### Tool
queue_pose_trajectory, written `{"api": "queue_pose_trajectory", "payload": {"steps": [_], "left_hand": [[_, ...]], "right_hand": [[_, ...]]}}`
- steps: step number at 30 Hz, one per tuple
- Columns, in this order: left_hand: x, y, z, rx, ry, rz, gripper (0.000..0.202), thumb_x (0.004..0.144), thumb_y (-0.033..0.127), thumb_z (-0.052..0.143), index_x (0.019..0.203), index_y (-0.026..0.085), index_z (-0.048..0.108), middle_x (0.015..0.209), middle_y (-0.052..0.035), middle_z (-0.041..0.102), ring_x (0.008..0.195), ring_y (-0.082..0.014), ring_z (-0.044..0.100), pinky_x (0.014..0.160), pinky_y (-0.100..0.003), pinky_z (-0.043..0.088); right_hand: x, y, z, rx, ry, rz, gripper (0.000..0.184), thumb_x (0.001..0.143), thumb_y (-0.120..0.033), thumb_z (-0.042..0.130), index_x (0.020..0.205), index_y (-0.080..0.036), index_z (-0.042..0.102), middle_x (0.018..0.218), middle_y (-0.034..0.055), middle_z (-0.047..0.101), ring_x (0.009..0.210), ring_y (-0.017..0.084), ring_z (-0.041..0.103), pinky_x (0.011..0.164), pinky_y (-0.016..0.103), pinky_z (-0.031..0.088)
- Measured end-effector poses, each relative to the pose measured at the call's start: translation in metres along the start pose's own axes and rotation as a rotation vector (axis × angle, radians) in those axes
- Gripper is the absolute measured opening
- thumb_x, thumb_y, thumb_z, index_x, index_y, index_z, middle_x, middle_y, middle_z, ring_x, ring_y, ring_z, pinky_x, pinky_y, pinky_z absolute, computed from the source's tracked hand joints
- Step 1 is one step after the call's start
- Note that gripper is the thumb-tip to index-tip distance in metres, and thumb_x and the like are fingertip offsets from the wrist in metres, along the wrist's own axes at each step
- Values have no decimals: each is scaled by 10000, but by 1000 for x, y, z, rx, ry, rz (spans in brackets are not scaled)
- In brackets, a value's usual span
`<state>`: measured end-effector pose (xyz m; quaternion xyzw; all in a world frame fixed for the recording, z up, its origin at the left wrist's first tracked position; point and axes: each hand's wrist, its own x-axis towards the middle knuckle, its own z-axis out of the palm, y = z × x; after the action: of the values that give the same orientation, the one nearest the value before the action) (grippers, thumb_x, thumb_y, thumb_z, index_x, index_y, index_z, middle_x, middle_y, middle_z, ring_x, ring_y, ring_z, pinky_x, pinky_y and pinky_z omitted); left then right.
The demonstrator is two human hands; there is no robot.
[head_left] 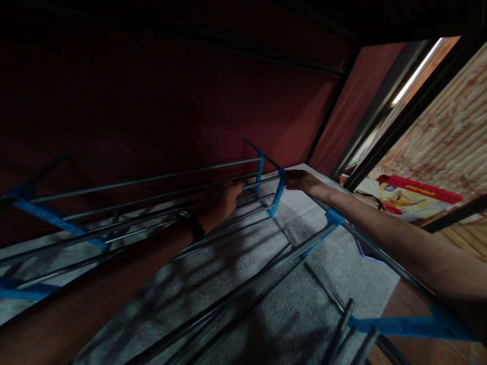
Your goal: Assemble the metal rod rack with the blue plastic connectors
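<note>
In the head view, your left hand point(222, 198), with a watch point(186, 215) on the wrist, has its fingers curled closed around a grey rod point(152, 198) of the rack. It is dim there, so how tight that grip is cannot be told. The rod runs on past your fingertips to a blue connector point(279, 191) just beyond them.

Your right hand point(300, 180) comes in from the other side, its fingers pinched together on the top end of that connector. The two sets of fingertips face each other with only the connector and a short run of rod between them. A second blue piece point(259, 173) stands just behind your left fingertips, and more rods lie below both hands over the grey carpet point(236, 284). Well off beyond your right forearm a red box point(414, 198) lies on the floor.

By the look of it, this is the step of mating the rod's end with the connector: one hand steers the rod and the other steadies the joint. Whether the end is already seated is hidden. A next move would call for keeping the rod square to the socket, pushing along its length rather than across it, and holding the connector firm so the frame does not twist.
</note>
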<state>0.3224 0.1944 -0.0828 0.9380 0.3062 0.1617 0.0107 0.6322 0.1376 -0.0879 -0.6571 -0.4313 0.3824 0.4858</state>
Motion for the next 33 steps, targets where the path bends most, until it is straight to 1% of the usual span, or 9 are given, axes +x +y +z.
{"api": "queue_pose_trajectory", "payload": {"steps": [5,12,15,18,24,28,30,32,33], "left_hand": [[-3,2,1,12,19,20,329,1024,198,408,1200,194,686,1079,-102,742,990,-240,697,847,-331,511],[-1,4,1,-11,4,21,335,1023,199,401,1162,186,706,1079,-108,750,996,-243,702,874,-343,519],[1,1,2,-31,-11,5,340,1032,224,393,1131,194,717,1054,-98,755,977,-227,702,891,-330,521],[1,1,3,-50,-14,-12,328,1024,228,407,1113,191,721,1038,-95,756,985,-222,699,905,-322,524],[6,0,2,-128,-24,-5,309,1008,199,428,1074,184,730,1006,-95,754,954,-220,703,906,-327,530],[6,6,-4,-110,-42,-8,316,1003,166,425,1117,169,720,1017,-105,739,956,-225,693,902,-339,535],[-3,15,-7,-33,23,48,352,1001,130,403,1209,154,686,1130,-131,717,1045,-243,672,960,-371,523],[-16,28,-4,53,84,207,388,1003,103,389,1297,153,637,1282,-147,667,1181,-259,624,1057,-405,483],[-23,33,0,82,85,303,393,1004,97,391,1316,157,622,1329,-145,645,1234,-260,598,1097,-411,458]], "right_hand": [[-1,-2,1,22,10,18,144,853,-203,789,980,-166,733,953,74,755,844,181,705,931,364,612],[-11,-8,5,44,5,12,114,874,-145,722,986,-162,730,1039,81,760,913,187,717,952,352,603],[-10,-6,6,30,13,13,99,860,-167,739,959,-168,729,978,71,760,910,198,717,933,351,606],[-7,-4,6,13,3,12,108,848,-226,769,934,-177,725,935,64,750,904,208,717,931,357,603],[-6,-2,4,11,-20,-7,163,823,-244,785,956,-179,717,979,74,743,918,208,706,948,364,594],[-8,-1,6,-18,-4,-2,204,822,-292,790,981,-184,726,953,61,746,927,207,706,955,364,584],[-8,-1,7,-41,-15,-13,242,838,-288,766,1055,-188,730,1003,62,758,958,201,702,962,351,574],[-8,0,8,-70,-19,-21,290,864,-270,727,1143,-192,721,1050,66,767,985,195,700,964,338,565],[-7,0,9,-81,-14,-12,299,878,-260,703,1170,-192,715,1062,69,770,988,193,702,958,334,564]]}}
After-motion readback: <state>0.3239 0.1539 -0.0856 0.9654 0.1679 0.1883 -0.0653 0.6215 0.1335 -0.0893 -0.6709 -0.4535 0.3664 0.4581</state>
